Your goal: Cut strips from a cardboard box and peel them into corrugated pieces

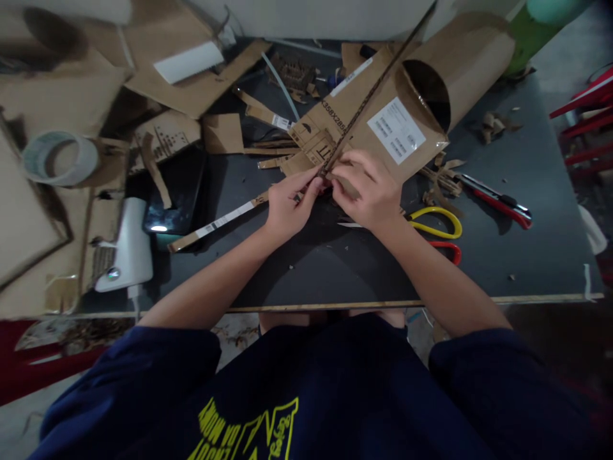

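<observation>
My left hand (291,206) is closed around the lower end of a long thin cardboard strip (366,101), which rises up and to the right over the table. Close beside it, my right hand (368,187) pinches at the same end of the strip, its fingers bent. The exact spot between the fingertips is small and partly hidden. Another cardboard strip with a white label (218,223) runs out to the lower left from beneath my left hand. Scissors with yellow and red handles (437,222) lie partly under my right wrist.
A red box cutter (500,204) lies right of the scissors. Behind my hands are a labelled cardboard piece (354,80) and a cardboard tube (472,61). At left are a tape roll (60,158), a white device (128,246), a black phone-like object (177,191) and cardboard sheets.
</observation>
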### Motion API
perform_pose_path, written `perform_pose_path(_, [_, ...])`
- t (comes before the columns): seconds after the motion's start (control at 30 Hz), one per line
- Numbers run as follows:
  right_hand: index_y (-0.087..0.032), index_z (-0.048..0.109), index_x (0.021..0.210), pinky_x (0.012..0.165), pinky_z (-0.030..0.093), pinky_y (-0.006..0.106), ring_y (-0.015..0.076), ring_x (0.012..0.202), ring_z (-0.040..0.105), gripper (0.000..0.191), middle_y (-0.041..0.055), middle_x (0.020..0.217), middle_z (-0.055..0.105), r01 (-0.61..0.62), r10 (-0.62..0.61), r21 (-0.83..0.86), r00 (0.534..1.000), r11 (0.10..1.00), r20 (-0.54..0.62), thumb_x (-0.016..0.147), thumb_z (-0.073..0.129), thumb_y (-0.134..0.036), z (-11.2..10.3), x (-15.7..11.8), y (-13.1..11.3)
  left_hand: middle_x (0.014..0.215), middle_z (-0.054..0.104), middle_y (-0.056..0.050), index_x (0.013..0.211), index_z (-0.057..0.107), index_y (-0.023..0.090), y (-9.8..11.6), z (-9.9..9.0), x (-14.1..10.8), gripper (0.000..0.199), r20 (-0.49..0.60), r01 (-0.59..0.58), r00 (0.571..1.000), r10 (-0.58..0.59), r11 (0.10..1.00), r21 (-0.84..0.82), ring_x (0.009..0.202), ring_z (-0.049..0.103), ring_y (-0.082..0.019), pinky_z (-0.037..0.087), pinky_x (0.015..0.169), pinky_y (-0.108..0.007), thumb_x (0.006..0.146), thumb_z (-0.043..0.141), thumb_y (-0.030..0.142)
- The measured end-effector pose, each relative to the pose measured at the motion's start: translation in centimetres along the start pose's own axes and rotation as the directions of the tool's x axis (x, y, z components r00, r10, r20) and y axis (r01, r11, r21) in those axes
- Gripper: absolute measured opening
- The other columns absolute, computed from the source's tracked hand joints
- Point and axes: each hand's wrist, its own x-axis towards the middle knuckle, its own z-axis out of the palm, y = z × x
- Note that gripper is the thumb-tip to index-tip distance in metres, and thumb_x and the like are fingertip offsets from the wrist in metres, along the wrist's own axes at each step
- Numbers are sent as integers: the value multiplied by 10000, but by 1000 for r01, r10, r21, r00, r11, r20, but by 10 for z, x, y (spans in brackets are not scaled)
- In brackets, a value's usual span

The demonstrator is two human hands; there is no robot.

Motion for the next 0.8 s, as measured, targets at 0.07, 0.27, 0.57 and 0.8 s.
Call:
perform_pose_path(0.07, [-254, 723, 1098, 1049, 551, 422, 249, 1201, 674, 219, 90, 1266, 718, -44, 43, 37, 999, 998, 29, 958, 559, -296, -1, 0, 0, 893, 785, -51, 1166, 747, 168, 1, 1, 0, 377, -4, 68, 998, -68, 997, -21, 706, 709, -115, 549, 646, -204, 1031, 508, 426])
perform_pose_path(0.27, [-217, 751, 1102, 983, 604, 375, 227, 1074, 750, 294, 79, 1137, 784, -121, 122, 124, 993, 985, 2, 983, 548, -393, 8, -5, 8, 916, 790, -65, 1181, 738, 165, 2, 1, -1, 416, 70, 13, 997, -13, 1000, 4, 734, 720, -120, 575, 728, -229, 1044, 468, 450])
perform_pose_path(0.57, [-213, 752, 999, 949, 613, 364, 217, 1037, 760, 205, 74, 1124, 788, -49, 60, 114, 994, 992, -93, 951, 578, -309, 7, -6, 4, 1075, 784, -86, 1333, 665, 205, -5, 0, -3, 344, 63, -229, 972, 226, 973, 38, 951, 754, -148, 567, 861, -235, 1020, 553, 293])
perform_pose_path(0.8, [-241, 728, 948, 923, 610, 358, 205, 1006, 755, 203, 60, 1056, 791, -60, 65, 64, 994, 996, -87, 965, 529, -276, 5, -6, 2, 1057, 781, -64, 1416, 592, 228, -3, 6, -6, 420, 62, -265, 963, 263, 964, 35, 929, 745, -127, 573, 855, -219, 996, 596, 247])
